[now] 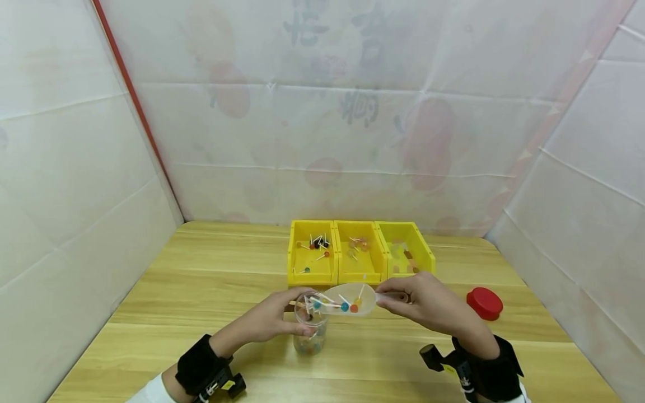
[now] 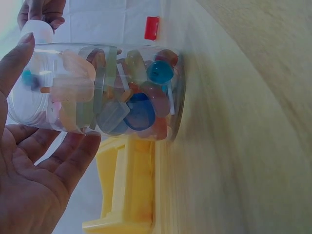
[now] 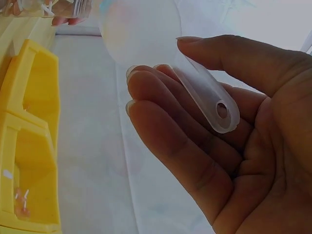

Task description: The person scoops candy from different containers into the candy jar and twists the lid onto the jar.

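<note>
On the bench (image 1: 151,291), the left hand (image 1: 272,322) grips the jar (image 1: 309,330) while the right hand (image 1: 428,305) pinches the scoop (image 1: 350,299) above it.

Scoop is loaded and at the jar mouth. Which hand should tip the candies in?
Right, probably. The right hand pinches the handle of the scoop, whose bowl of lollipops sits over the mouth of the jar. The left hand holds that jar upright on the table.

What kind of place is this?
Probably a staged recording booth, not a home: white sheeting walls enclose a wooden table, and three yellow plastic sorting bins hold lollipops.
</note>
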